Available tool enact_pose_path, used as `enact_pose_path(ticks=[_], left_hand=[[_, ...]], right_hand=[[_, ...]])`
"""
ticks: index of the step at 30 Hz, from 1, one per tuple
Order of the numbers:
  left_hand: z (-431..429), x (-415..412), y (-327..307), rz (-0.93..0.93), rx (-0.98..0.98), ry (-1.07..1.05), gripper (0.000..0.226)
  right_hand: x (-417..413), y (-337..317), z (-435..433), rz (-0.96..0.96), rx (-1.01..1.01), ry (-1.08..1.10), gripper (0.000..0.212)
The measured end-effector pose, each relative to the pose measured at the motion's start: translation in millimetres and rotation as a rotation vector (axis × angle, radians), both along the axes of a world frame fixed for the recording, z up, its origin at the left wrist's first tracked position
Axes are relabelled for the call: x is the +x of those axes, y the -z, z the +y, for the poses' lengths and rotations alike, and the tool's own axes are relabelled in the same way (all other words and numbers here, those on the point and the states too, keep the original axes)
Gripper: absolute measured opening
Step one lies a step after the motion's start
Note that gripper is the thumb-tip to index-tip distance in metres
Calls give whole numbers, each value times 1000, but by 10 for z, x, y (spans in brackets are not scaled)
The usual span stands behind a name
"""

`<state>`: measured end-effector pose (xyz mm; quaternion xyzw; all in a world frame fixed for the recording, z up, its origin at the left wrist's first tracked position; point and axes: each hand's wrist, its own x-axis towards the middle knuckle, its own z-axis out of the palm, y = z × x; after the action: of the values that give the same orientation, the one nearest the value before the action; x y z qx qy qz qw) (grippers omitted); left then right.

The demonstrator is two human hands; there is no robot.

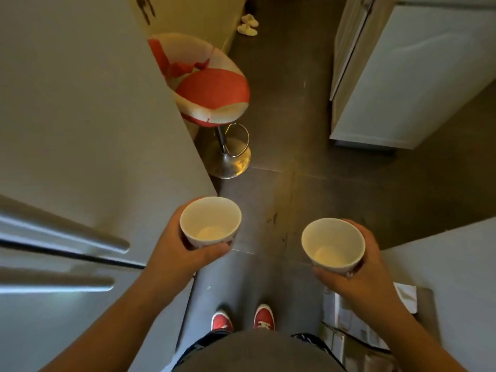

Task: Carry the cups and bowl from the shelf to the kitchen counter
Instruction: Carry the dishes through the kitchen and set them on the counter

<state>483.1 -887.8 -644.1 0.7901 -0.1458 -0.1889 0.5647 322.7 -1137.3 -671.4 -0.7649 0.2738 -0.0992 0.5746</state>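
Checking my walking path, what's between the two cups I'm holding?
Only bare dark floor shows between the left cup and right cup, in the head view.

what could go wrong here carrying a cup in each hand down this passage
1. The bar stool juts into the passage ahead on the left; its metal base could catch a foot.
2. Both hands are full: the left hand and right hand each grip a white cup from the side, so a stumble could drop one on the tiled floor.
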Motion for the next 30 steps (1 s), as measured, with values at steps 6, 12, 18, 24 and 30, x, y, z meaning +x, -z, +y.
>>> enact_pose_path(ticks=[6,12,18,24,30], left_hand=[[-476,608,128,35,51,34,70],[-1196,1537,396,58,60,101,75],[-2130,2432,412,121,63,289,85],[-3363,2821,367,116,36,536,69],[-4746,2838,341,189,25,726,70]], right_hand=[[695,50,-440,-12,-12,61,76],[1578,107,-1014,-12,-38,162,80],[1984,76,-1610,25,-56,346,77],[1810,105,-2112,61,-69,586,81],[1514,221,-2685,129,-32,713,82]])
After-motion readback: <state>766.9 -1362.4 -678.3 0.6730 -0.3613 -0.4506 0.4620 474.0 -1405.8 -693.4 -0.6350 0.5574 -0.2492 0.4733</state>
